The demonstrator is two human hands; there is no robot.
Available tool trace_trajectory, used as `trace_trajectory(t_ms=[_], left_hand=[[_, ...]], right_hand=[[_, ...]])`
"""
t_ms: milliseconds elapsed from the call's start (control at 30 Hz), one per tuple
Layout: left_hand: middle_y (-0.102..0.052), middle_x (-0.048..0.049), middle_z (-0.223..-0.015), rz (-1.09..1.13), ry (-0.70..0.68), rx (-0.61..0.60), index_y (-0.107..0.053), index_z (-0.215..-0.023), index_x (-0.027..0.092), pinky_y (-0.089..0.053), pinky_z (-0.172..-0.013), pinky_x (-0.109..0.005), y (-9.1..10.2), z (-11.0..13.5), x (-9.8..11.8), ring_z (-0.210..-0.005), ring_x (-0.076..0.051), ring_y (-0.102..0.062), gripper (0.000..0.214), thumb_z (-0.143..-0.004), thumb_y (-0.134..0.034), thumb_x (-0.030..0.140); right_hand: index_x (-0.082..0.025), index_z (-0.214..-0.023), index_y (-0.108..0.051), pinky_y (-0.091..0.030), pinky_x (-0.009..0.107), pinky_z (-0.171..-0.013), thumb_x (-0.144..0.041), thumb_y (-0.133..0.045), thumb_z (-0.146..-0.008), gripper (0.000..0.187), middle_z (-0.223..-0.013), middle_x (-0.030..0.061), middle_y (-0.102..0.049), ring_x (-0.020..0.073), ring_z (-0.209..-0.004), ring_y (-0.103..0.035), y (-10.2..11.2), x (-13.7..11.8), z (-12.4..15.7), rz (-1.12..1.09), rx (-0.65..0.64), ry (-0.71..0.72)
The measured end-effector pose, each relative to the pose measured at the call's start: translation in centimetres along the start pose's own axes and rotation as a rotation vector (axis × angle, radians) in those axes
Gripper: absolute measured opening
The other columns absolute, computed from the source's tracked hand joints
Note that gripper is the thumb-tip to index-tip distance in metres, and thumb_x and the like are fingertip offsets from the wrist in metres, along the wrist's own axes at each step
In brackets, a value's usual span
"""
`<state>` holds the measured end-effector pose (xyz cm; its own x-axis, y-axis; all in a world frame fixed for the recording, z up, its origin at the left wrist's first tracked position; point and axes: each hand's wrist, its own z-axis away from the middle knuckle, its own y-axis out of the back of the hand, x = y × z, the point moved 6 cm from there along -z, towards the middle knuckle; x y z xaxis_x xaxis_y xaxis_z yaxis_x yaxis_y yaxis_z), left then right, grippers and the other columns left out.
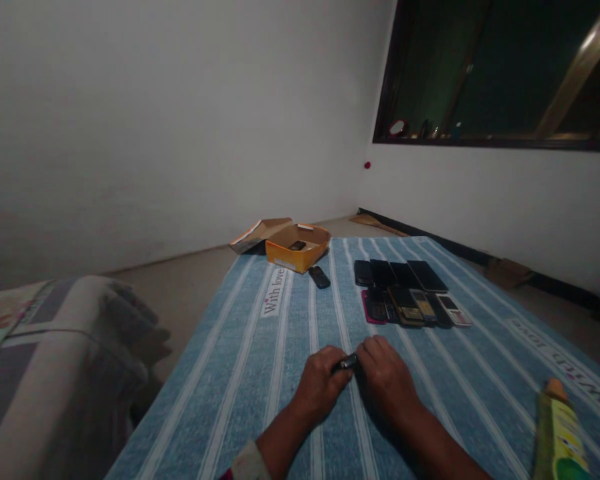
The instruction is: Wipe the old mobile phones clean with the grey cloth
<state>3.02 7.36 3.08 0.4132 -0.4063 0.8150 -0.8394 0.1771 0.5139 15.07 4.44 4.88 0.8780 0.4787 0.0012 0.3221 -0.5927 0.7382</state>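
Observation:
Between my two hands is a small dark mobile phone (349, 361), seen nearly edge-on with a shiny side; most of it is covered by fingers. My left hand (321, 379) is closed around its left end, thumb below and fingers above. At the other end, the curled fingers of my right hand (386, 375) grip it. Both hands are low over the striped blue cloth (250, 400). Farther off, a single dark phone (319, 277) lies in front of an open orange cardboard box (285, 257), which has another dark phone (297, 246) inside.
Two rows of phones lie right of centre, with flat black phones (425, 275) behind and keypad phones (405, 307) in front. A yellow-green bottle (560, 433) lies at the lower right. Draped fabric (70, 373) is at left, beyond the cloth's edge. Walls and a dark window (505, 73) stand behind.

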Motion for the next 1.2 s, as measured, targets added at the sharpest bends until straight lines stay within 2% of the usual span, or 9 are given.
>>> trace_trajectory(t_ms=[100,200,367,600,667,833,933,1133,1200], left_hand=[[-0.055,-0.0011,-0.069,-0.005,0.000,0.002,-0.060,-0.068,0.017,-0.038,-0.066,-0.027,0.0,0.0,-0.1,-0.067,-0.016,-0.053,0.010,-0.076,-0.057,0.023],[-0.055,-0.0009,-0.069,0.016,-0.007,0.001,-0.058,-0.068,0.018,-0.038,-0.067,-0.027,-0.1,0.1,-0.4,-0.068,-0.016,-0.053,0.009,-0.075,-0.055,0.021],[-0.056,-0.0014,-0.071,0.020,0.008,0.010,-0.055,-0.067,0.019,-0.039,-0.069,-0.027,-0.2,0.2,-0.4,-0.072,-0.017,-0.054,0.011,-0.077,-0.051,0.020],[-0.054,-0.0011,-0.069,-0.005,0.001,0.008,-0.056,-0.068,0.018,-0.037,-0.065,-0.028,0.3,0.3,0.3,-0.068,-0.017,-0.053,0.012,-0.077,-0.055,0.026],[-0.054,-0.0013,-0.069,0.000,0.002,0.005,-0.057,-0.069,0.018,-0.038,-0.066,-0.028,0.3,0.3,0.3,-0.068,-0.017,-0.054,0.011,-0.077,-0.055,0.025],[-0.058,-0.0020,-0.072,0.001,0.005,0.008,-0.057,-0.070,0.018,-0.040,-0.069,-0.028,0.2,0.2,0.0,-0.072,-0.017,-0.055,0.011,-0.079,-0.054,0.022],[-0.058,-0.0022,-0.073,0.014,0.013,0.014,-0.056,-0.069,0.019,-0.041,-0.070,-0.028,0.1,0.2,-0.2,-0.074,-0.018,-0.056,0.015,-0.082,-0.052,0.024],[-0.058,-0.0023,-0.072,-0.023,0.001,-0.015,-0.059,-0.073,0.018,-0.040,-0.068,-0.028,0.1,0.2,0.0,-0.072,-0.018,-0.056,0.013,-0.081,-0.056,0.028],[-0.059,-0.0026,-0.073,-0.021,0.001,-0.011,-0.060,-0.074,0.018,-0.040,-0.068,-0.028,0.2,0.2,0.0,-0.071,-0.018,-0.056,0.013,-0.081,-0.055,0.028]], right_hand=[[-0.016,-0.077,-0.060,-0.042,0.033,-0.068,0.004,-0.048,-0.081,0.024,-0.079,0.0063,-0.057,0.0225,-0.079,-0.049,0.0,1.2,0.1,0.038,0.007,-0.040],[-0.015,-0.081,-0.061,-0.045,0.035,-0.075,0.004,-0.045,-0.082,0.025,-0.080,0.0069,-0.058,0.0233,-0.082,-0.050,-0.5,-0.4,0.4,0.027,0.051,0.000],[-0.012,-0.101,-0.062,-0.046,0.037,-0.087,0.003,-0.041,-0.084,0.031,-0.099,0.0113,-0.063,0.0257,-0.100,-0.053,-0.9,-2.8,1.2,-0.007,0.163,0.072],[-0.015,-0.095,-0.061,-0.049,0.035,-0.078,0.003,-0.039,-0.087,0.030,-0.089,0.0089,-0.063,0.0239,-0.089,-0.056,-0.2,2.1,0.8,0.016,0.107,-0.013],[-0.016,-0.091,-0.061,-0.049,0.034,-0.073,0.002,-0.040,-0.087,0.029,-0.084,0.0075,-0.062,0.0230,-0.083,-0.056,-0.3,2.5,0.7,0.017,0.087,-0.035],[-0.012,-0.103,-0.062,-0.048,0.038,-0.084,-0.001,-0.039,-0.089,0.029,-0.096,0.0125,-0.065,0.0269,-0.100,-0.056,-0.7,-1.3,1.4,-0.007,0.226,0.073],[-0.011,-0.107,-0.062,-0.048,0.038,-0.085,-0.004,-0.037,-0.091,0.030,-0.101,0.0136,-0.066,0.0275,-0.105,-0.056,-0.9,-2.6,1.8,-0.036,0.247,0.112],[-0.013,-0.100,-0.063,-0.051,0.038,-0.081,-0.002,-0.038,-0.090,0.029,-0.094,0.0117,-0.065,0.0259,-0.095,-0.058,-0.3,1.6,1.3,-0.040,0.137,0.000],[-0.013,-0.099,-0.064,-0.052,0.038,-0.079,-0.001,-0.038,-0.089,0.030,-0.092,0.0117,-0.065,0.0257,-0.093,-0.058,-0.5,2.0,1.2,-0.017,0.117,-0.027]])
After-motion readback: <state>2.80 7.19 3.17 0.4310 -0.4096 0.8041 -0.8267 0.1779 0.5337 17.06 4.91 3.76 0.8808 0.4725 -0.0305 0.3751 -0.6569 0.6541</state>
